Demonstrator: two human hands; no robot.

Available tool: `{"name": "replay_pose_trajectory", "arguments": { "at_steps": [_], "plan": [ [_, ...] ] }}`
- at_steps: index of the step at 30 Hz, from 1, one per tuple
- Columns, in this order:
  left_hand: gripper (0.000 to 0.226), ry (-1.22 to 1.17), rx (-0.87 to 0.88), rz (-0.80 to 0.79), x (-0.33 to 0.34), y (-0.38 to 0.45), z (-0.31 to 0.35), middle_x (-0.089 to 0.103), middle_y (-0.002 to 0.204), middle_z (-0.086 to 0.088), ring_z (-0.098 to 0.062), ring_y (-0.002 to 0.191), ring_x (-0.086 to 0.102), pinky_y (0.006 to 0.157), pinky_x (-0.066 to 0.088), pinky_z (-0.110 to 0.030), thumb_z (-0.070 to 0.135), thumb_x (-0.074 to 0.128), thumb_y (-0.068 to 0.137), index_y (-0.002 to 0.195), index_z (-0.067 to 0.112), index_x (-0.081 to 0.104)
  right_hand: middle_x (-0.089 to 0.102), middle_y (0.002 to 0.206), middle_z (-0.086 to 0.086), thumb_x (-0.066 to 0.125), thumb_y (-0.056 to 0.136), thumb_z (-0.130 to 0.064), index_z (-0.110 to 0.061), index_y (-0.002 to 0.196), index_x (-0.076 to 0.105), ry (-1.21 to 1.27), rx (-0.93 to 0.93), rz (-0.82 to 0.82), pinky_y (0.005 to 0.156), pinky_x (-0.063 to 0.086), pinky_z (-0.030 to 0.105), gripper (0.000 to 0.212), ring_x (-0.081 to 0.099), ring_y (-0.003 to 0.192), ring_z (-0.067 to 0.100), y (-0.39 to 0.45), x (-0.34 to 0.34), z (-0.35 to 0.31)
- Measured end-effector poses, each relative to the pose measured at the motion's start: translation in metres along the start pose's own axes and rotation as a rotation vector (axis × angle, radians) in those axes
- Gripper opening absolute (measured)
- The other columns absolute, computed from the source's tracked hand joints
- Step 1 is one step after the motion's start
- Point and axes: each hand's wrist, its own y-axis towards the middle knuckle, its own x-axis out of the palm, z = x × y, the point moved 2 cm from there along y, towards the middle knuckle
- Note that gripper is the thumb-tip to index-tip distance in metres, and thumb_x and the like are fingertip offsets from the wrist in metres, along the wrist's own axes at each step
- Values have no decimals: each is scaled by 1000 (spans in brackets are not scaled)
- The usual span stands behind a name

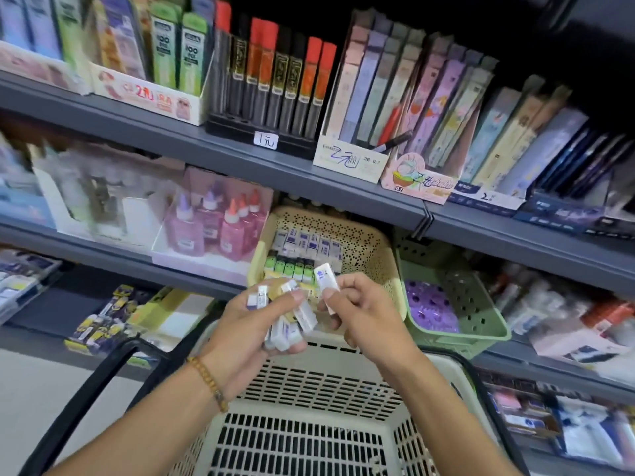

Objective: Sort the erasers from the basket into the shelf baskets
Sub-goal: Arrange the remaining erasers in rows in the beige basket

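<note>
left hand [256, 316] grip: clutches bunch of erasers [287, 329] | right hand [357, 309] grip: pinches single eraser [326, 280] | both above white basket [309, 438], before beige shelf basket [371, 249] holding rowed erasers

I am looking at grey metal shelving [213, 151] in a shop aisle, tiers stepping down toward me. Above the hands, the upper shelf carries a black rack of lead tubes with red and black caps [275, 80], and a handwritten price tag [265, 140] is stuck to its front. Up and to the right of them stand cardboard display boxes of slim pastel packs [388, 97]. Up and to the left sit pink glue bottles with coloured tips [220, 225] in a white tray. Far left and far right of the hands the stock blurs into unreadable packets. The recess behind the top shelf is dark; the shelf fronts are evenly lit.
</note>
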Motion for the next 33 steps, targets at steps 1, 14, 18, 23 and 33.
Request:
{"name": "replay_pose_trajectory", "arguments": {
  "at_steps": [1, 14, 18, 23, 33],
  "plan": [
    [34, -2, 14, 20, -5, 4, 6, 74, 89, -15, -22, 68, 69, 53, 56, -33, 27, 85, 53, 85, 18, 76, 67, 74, 1, 63, 94, -17, -15, 87, 62, -12, 19, 27, 44, 38, 11, 7, 55, 55, 4, 10, -1, 0],
    [55, -149, 97, 173, -52, 37, 44, 73, 96, -18, -29, 78, 69, 63, 56, -38, 31, 86, 44, 95, 15, 74, 73, 83, 4, 83, 76, -28, -14, 93, 75, -212, 332, 267, 39, 36, 15, 24, 50, 46, 4, 181, 37, 28],
    [57, -154, 92, 197, -52, 43, 46, 72, 89, -18, -26, 72, 68, 62, 55, -36, 32, 87, 42, 93, 11, 72, 71, 66, 4, 77, 82, -26, -8, 87, 75, -183, 330, 285, 40, 44, 15, 19, 57, 40, 7, 204, 46, 31],
    [52, -150, 88, 193, -51, 42, 46, 72, 90, -18, -25, 71, 69, 61, 55, -35, 31, 87, 46, 91, 12, 72, 69, 61, 12, 47, 88, -7, -4, 81, 62, 93, 364, 304, 49, 39, 29, 16, 54, 48, 20, 200, 35, 29],
    [44, -132, 94, 211, -47, 37, 45, 74, 90, -15, -25, 73, 73, 57, 56, -34, 28, 86, 48, 88, 16, 73, 73, 93, 26, 62, 90, 5, 3, 95, 67, 138, 283, 178, 42, 44, 20, 8, 68, 62, 25, 148, -10, 25]
  ]
}}
